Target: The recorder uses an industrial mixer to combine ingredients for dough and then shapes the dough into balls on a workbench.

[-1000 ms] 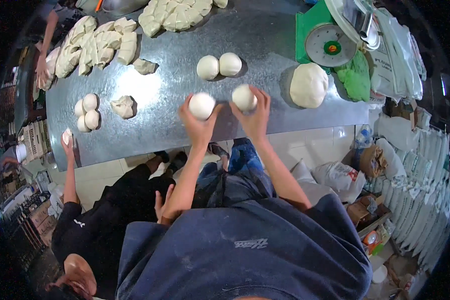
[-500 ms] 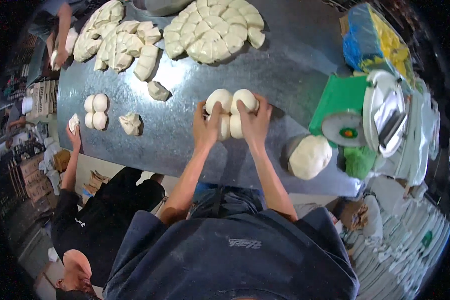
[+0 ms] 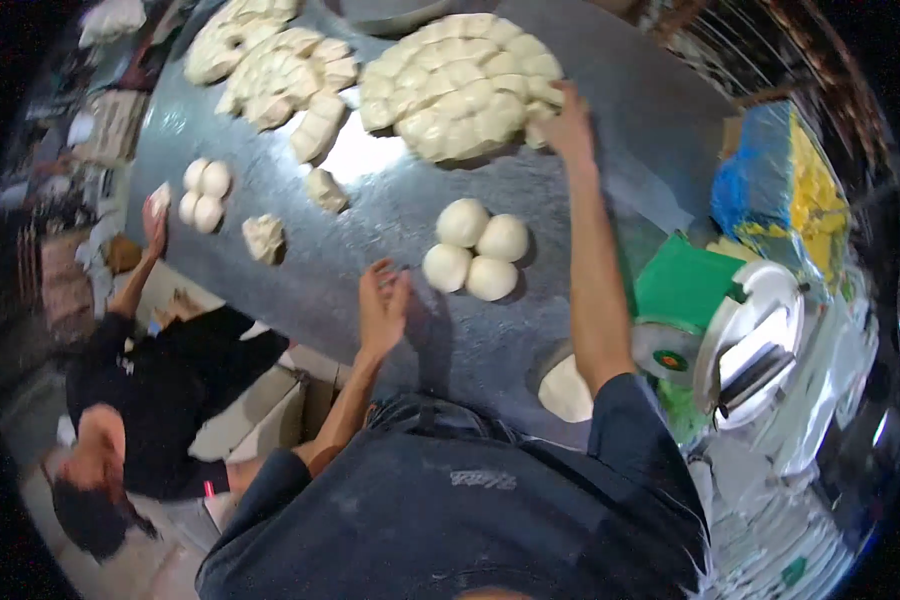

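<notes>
Several smooth round dough balls point(image 3: 493, 277) sit pressed together in a cluster on the metal table point(image 3: 370, 215). My left hand point(image 3: 382, 308) hovers to the left of the cluster, fingers apart, holding nothing. Stretched far forward, my right hand point(image 3: 567, 128) is at the right edge of a large dough slab point(image 3: 460, 90) scored into many pieces. Its fingers and thumb close round an edge piece, partly hidden by the hand. A large dough lump point(image 3: 567, 392) lies at the near edge, half covered by my right arm.
At right stands a green scale point(image 3: 685, 285) with a metal pan point(image 3: 755, 345), behind it a blue and yellow bag point(image 3: 770, 180). More cut dough point(image 3: 285, 80) and loose lumps point(image 3: 263, 239) lie left. A co-worker's hand point(image 3: 157, 215) holds dough near small balls point(image 3: 207, 180).
Both my hands have let go of the dough balls. My right hand has reached forward to the slab; my left has drawn back to the left. The view has shifted and turned.
</notes>
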Available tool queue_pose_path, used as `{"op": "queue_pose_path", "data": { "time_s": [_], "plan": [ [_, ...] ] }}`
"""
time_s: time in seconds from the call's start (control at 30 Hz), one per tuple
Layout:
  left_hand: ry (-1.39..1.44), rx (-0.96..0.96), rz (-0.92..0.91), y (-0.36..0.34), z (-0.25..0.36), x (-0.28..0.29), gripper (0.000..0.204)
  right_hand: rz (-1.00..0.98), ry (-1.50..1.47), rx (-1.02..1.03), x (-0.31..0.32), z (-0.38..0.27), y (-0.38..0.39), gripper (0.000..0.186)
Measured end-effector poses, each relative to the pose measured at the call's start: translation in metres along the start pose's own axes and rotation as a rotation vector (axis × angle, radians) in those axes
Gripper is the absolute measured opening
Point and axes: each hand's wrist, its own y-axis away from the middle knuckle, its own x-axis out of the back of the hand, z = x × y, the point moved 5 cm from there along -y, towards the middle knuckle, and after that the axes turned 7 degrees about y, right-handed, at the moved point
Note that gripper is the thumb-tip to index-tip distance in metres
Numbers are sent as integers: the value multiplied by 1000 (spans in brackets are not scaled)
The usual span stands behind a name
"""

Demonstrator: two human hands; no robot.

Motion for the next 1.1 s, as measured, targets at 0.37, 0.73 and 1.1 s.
{"op": "queue_pose_path", "data": {
  "time_s": [0.37, 0.73, 1.1],
  "plan": [
    [101, -120, -40, 96, -5, 5, 43, 155, -526, -376, 102, -42, 262, 30],
    [291, 90, -356, 230, -88, -48, 45, -453, -756, -359, 123, -113, 500, 46],
    [292, 88, -322, 311, -73, -14, 55, -185, 281, -221, 213, 10, 463, 47]
  ]
}}
